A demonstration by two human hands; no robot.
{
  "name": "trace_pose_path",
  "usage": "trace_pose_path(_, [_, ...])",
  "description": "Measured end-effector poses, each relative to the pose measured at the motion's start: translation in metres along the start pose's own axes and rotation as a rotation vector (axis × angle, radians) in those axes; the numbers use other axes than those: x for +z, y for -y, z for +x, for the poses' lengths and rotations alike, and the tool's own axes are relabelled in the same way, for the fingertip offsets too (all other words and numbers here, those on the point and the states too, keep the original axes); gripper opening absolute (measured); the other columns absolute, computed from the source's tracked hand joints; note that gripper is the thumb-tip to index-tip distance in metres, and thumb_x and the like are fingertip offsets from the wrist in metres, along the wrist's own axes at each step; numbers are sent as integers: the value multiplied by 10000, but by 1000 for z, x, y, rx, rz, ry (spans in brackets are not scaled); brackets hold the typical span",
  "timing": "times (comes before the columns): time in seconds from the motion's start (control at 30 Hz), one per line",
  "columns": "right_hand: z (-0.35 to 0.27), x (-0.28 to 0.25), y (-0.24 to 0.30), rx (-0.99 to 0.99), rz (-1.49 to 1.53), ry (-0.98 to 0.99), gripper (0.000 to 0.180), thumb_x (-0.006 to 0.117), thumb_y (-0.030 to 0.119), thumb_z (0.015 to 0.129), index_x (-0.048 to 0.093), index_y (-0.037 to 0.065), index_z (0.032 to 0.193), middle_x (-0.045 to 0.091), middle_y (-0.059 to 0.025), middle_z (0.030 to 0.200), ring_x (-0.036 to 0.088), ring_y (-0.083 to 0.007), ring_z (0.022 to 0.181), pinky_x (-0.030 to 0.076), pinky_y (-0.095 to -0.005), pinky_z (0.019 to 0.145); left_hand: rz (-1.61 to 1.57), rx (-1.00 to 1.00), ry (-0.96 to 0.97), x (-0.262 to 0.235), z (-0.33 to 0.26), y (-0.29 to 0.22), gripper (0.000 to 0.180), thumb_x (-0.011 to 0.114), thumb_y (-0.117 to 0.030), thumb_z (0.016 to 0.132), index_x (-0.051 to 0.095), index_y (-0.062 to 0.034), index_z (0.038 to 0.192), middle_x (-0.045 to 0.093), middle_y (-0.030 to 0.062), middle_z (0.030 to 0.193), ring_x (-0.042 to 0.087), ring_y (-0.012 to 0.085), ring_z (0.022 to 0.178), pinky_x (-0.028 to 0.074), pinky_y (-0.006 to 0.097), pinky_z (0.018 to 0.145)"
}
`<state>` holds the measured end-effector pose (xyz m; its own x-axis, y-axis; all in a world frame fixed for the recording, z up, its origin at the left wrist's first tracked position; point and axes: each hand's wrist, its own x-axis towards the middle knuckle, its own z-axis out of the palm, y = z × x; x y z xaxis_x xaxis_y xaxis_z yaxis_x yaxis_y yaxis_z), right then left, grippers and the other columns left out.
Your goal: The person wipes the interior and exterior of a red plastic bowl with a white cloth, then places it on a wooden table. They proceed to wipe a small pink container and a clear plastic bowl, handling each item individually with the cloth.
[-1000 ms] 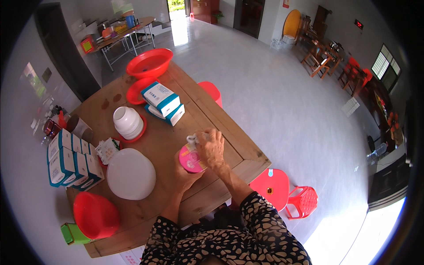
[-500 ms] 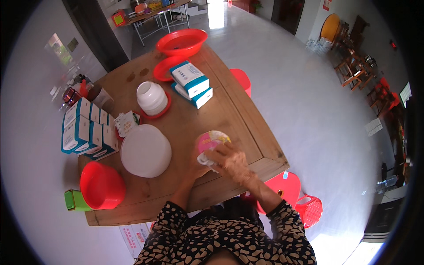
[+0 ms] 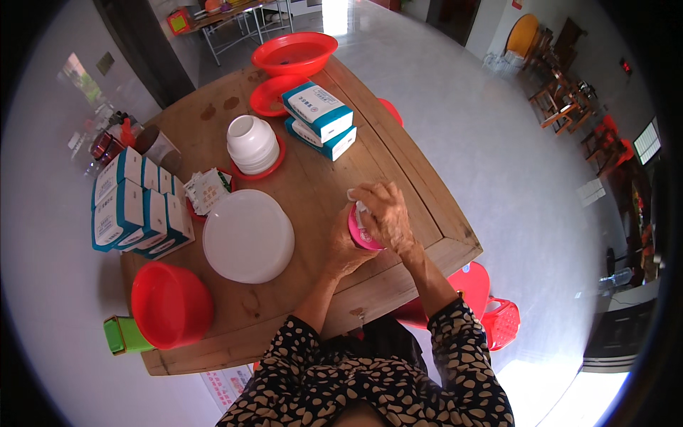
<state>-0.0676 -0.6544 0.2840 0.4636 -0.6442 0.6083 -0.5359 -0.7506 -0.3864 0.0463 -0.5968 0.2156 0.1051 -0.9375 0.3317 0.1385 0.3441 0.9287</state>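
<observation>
Overhead view of a wooden desk (image 3: 213,117) with both of your hands meeting near its right front edge. Your left hand (image 3: 346,250) cups a small pink bowl (image 3: 356,231) from below and from the near side, fingers closed on its wall; your right hand (image 3: 384,210) lies over the bowl's mouth, fingers curled onto a white cloth or paper (image 3: 361,208) pressed into it. The bowl is held just above or on the desk; which cannot be told. The step in hand appears to be wiping the bowl's interior. The next move probably calls for turning the bowl in the left hand so the wipe reaches the whole inner wall, with a steady grip. To the left lie a large white lid (image 3: 247,235), a stack of white bowls (image 3: 252,144) on a red plate, a red bowl (image 3: 171,304) and blue-and-white boxes (image 3: 319,110).
</observation>
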Motion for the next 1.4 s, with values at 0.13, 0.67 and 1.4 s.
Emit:
trace_pose_path(0.13, [-18, 3, 25, -173, 71, 38, 311, 635, 78, 682, 666, 135, 986, 575, -47, 1175, 520, -287, 1024, 457, -423, 872, -204, -231, 0, -19, -18, 63, 829, 856, -80, 606, 412, -62, 1305, 503, 31, 1192, 526, 176, 1071, 463, 321, 908])
trace_pose_path(0.67, [-15, 2, -55, 39, 48, -38, 344, 597, 53, 739, 632, 94, 1079, 530, -105, 1056, 491, -311, 929, 425, -413, 827, 66, -140, 17, 0, 0, -3, 1006, 864, -32, 568, 301, -78, 1401, 479, 50, 1288, 469, 167, 1188, 403, 332, 1007])
trace_pose_path(1.4, [12, 17, -3, -192, -104, 132, 287, 626, 136, 733, 613, 134, 1020, 576, -45, 1080, 526, -285, 998, 407, -441, 846, 440, -270, 82, -12, -9, 22, 941, 866, -226, 597, 356, -101, 1378, 550, 100, 1242, 531, 237, 1147, 416, 363, 983])
